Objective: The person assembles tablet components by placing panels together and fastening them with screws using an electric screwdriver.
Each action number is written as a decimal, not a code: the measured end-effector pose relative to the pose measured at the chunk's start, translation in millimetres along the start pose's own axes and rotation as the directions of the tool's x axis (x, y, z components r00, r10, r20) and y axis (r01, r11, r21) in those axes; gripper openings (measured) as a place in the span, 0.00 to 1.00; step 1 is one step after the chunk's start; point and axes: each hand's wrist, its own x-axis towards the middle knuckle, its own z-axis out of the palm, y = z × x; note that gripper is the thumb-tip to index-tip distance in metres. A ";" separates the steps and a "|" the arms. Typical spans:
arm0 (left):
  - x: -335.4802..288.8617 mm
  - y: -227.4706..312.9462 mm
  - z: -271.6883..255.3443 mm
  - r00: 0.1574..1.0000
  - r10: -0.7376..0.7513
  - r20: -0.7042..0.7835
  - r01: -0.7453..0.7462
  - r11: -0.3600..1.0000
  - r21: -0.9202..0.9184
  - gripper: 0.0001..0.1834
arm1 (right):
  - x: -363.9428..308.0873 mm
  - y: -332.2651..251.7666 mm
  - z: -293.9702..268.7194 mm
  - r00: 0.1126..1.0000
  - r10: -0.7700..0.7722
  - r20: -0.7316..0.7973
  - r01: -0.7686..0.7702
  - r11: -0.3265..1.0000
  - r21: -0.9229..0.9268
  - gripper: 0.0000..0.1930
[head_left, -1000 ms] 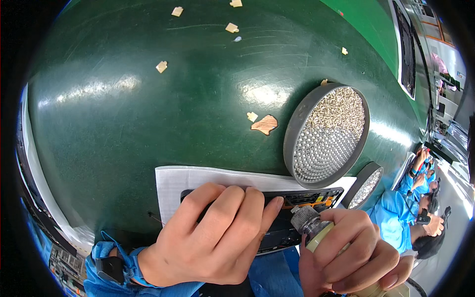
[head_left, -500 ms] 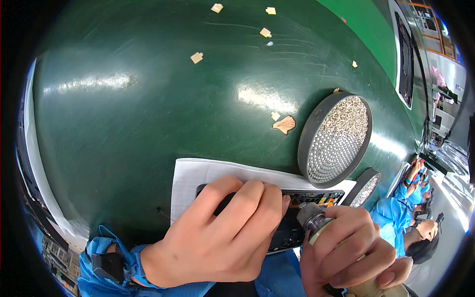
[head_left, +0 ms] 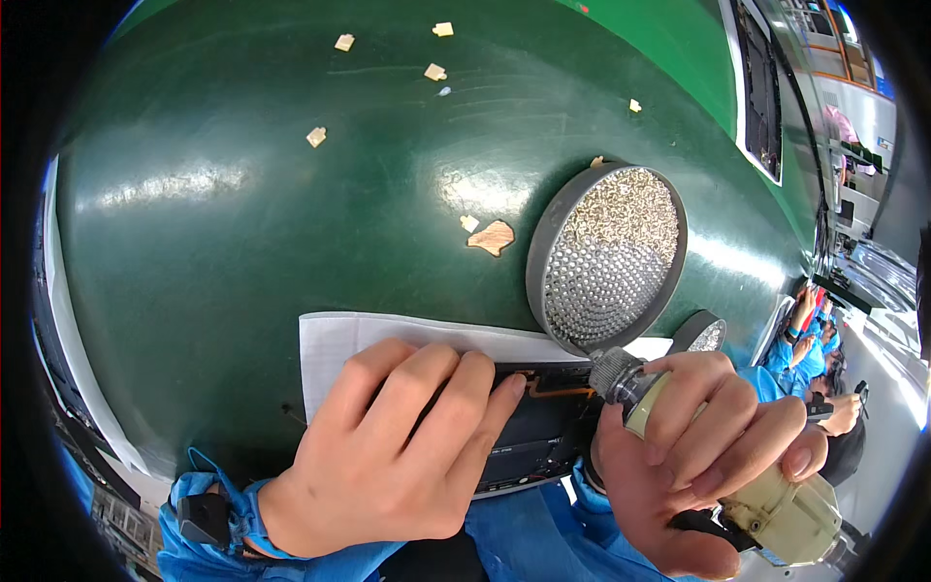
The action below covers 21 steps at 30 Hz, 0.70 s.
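My right hand (head_left: 713, 451) is closed around a pale yellow electric screwdriver (head_left: 771, 509). Its knurled metal nose (head_left: 617, 373) points to the upper left, overlapping the near rim of a round grey screw tray (head_left: 536, 262) in the picture; contact cannot be judged. Small screws (head_left: 626, 209) lie loose over the tray's far half, and dotted rows fill the near half. My left hand (head_left: 393, 451) grips a black flat electronic device (head_left: 543, 436) with bent fingers over its far edge. The fingers hide the device's left part. An orange strip shows on it beside my thumb.
Beneath the device lies a white sheet (head_left: 335, 339). A smaller round dish (head_left: 700, 332) stands right of the tray. Small cream tabs (head_left: 316, 137) and a brown scrap (head_left: 492, 239) are scattered on the green table (head_left: 194, 262). Farther right, people in blue (head_left: 790, 354) sit along the table.
The whole view has shifted, so table items appear farther left. My right hand has brought the screwdriver's nose from over the device to the tray's near rim. My left hand stays on the device.
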 end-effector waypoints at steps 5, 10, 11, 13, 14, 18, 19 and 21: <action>-2.1 -1.1 3.1 1.000 0.018 0.000 -0.018 0.999 0.030 0.19 | -3.4 1.1 0.9 0.999 0.044 0.006 -0.044 0.999 0.018 0.35; -2.8 -2.7 3.7 1.000 0.020 -0.009 -0.020 0.999 0.026 0.19 | -4.7 4.5 5.7 1.000 0.025 0.000 -0.025 1.000 0.003 0.34; -2.7 -2.3 2.6 1.000 0.022 -0.008 -0.022 0.999 0.026 0.19 | -5.0 5.2 6.9 1.000 0.007 -0.002 -0.007 1.000 -0.001 0.34; -3.1 -1.4 1.1 1.000 0.001 0.007 -0.001 1.000 0.006 0.18 | -5.6 5.0 10.0 1.000 0.008 -0.002 -0.008 1.000 -0.012 0.35; -4.1 -1.3 1.7 1.000 -0.001 0.006 0.001 1.000 0.008 0.18 | -5.7 5.0 11.3 1.000 0.010 0.000 -0.010 1.000 -0.022 0.35; -5.3 -2.2 6.4 0.999 -0.009 -0.044 0.008 0.999 -0.031 0.16 | -8.1 -14.8 11.6 0.998 0.049 -0.036 -0.052 0.993 -0.108 0.36; -3.5 -1.2 6.6 0.998 -0.008 -0.065 0.005 0.999 -0.045 0.16 | -4.8 -24.9 6.7 0.998 0.059 -0.026 -0.061 0.995 -0.075 0.36; 1.1 3.8 6.0 0.995 -0.071 -0.069 0.065 0.994 -0.086 0.18 | -1.5 -24.7 11.7 0.998 0.015 -0.068 -0.013 0.999 0.041 0.34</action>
